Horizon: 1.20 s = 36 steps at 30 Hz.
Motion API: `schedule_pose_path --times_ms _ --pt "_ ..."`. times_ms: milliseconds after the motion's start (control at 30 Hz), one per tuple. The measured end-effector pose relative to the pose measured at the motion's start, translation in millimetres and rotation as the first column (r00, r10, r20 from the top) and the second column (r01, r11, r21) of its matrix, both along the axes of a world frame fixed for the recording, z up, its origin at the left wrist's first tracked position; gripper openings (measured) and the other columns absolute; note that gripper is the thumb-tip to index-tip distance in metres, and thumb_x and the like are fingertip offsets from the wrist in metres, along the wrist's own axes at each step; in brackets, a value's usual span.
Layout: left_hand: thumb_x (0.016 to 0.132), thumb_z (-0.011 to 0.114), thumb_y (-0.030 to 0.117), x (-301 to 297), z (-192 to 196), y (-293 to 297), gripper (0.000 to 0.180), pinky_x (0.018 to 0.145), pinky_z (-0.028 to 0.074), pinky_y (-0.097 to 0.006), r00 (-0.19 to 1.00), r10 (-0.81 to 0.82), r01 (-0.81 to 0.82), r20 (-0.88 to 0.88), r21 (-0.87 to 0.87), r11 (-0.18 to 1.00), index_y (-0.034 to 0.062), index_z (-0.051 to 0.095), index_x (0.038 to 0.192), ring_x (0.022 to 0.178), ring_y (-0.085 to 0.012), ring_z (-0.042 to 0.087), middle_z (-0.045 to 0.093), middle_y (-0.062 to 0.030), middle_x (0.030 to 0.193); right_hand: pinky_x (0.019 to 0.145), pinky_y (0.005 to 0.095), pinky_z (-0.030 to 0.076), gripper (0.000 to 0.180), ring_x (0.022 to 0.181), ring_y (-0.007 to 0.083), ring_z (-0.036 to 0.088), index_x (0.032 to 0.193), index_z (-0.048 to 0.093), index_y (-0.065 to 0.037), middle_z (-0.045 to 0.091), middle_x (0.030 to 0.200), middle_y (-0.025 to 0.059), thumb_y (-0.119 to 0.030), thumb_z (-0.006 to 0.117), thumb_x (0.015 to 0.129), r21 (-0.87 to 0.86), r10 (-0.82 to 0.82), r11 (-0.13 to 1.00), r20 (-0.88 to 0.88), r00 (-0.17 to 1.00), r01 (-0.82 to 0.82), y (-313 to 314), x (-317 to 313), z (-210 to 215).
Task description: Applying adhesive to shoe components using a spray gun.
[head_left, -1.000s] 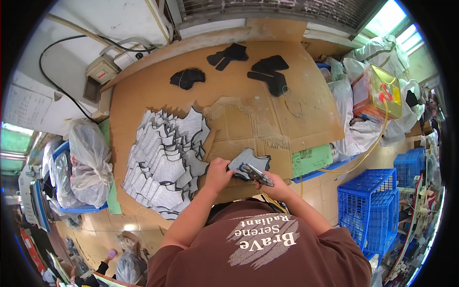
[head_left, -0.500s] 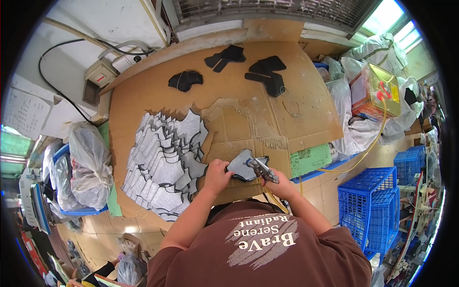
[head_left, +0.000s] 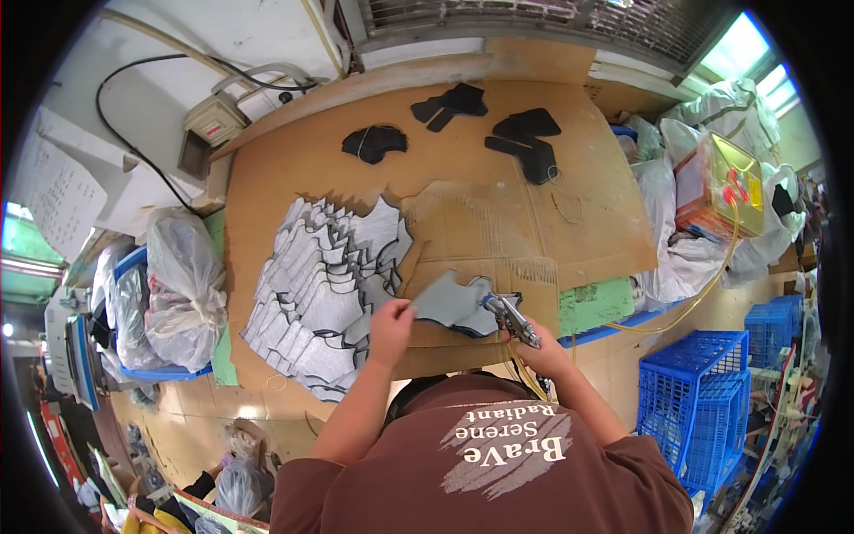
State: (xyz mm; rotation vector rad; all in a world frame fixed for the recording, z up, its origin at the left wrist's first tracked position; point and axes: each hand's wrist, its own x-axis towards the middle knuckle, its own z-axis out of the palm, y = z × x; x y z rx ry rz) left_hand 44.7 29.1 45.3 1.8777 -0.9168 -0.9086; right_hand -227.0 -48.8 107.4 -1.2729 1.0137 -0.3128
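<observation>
My right hand (head_left: 541, 351) is wrapped round a metal spray gun (head_left: 518, 325), its nozzle over a small stack of grey cut pieces (head_left: 471, 322) with dark edges at the table's near side. Between the fingertips of my left hand (head_left: 391, 327) is the edge of a grey cut piece (head_left: 445, 295), slightly smeared by motion and raised at its left end. Just beyond and left of that hand spreads a large overlapping pile of similar grey pieces (head_left: 311, 285). A thin yellowish hose (head_left: 525, 367) hangs below the gun.
Brown cardboard (head_left: 498, 214) covers the table. Black cut pieces (head_left: 529, 147) lie toward the back. A metal can (head_left: 721, 182) with a hose stands among plastic bags at right. Blue crates (head_left: 694, 392) stand on the floor at right; a stuffed plastic bag (head_left: 182, 294) sits at left.
My left hand has lifted the left end of the grey piece off the stack. The right hand keeps hold of the spray gun beside it. The whole view has shifted slightly.
</observation>
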Motion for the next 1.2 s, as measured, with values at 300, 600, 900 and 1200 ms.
schedule_pose_path --times_ms 300,600,900,1200 --pt "0.075 0.063 0.007 105 12 91 0.027 0.075 0.046 -0.036 0.765 0.262 -0.349 0.588 0.037 0.936 -0.0007 0.059 0.100 0.081 -0.0245 0.057 0.059 -0.0145 0.086 0.066 0.0270 0.042 0.018 0.071 0.0126 0.049 0.089 0.054 -0.004 0.056 0.079 0.0035 -0.005 0.052 0.071 -0.058 0.099 0.993 0.003 0.995 -0.099 2 3 -16" --pt "0.069 0.068 0.012 -25 -1 4 0.029 0.082 0.041 -0.040 0.876 -0.181 0.267 0.448 -0.137 0.954 0.0017 0.059 0.094 0.091 -0.0338 0.051 0.056 -0.0159 0.092 0.065 0.0272 0.041 0.015 0.069 0.0132 0.049 0.085 0.054 -0.004 0.056 0.075 0.0038 -0.007 0.051 0.071 -0.046 0.111 0.993 0.018 0.994 -0.110 6 13 -20" --pt "0.063 0.075 0.011 -46 -13 -15 0.034 0.072 0.044 -0.037 0.892 -0.277 0.332 0.358 -0.101 0.938 0.0004 0.058 0.091 0.079 -0.0292 0.054 0.055 -0.0128 0.083 0.071 0.0237 0.042 0.020 0.074 0.0096 0.051 0.091 0.055 -0.003 0.056 0.078 0.0005 -0.006 0.052 0.072 0.010 0.175 0.985 -0.054 0.983 -0.175 4 12 -12" --pt "0.061 0.074 0.007 -46 -9 -21 0.031 0.068 0.045 -0.035 0.927 -0.259 0.280 0.272 -0.039 0.959 -0.0002 0.058 0.087 0.074 -0.0271 0.054 0.055 -0.0131 0.081 0.066 0.0249 0.041 0.016 0.070 0.0097 0.049 0.088 0.055 -0.004 0.055 0.074 0.0001 -0.004 0.053 0.072 0.038 0.035 0.999 -0.021 0.999 -0.034 3 4 -18"
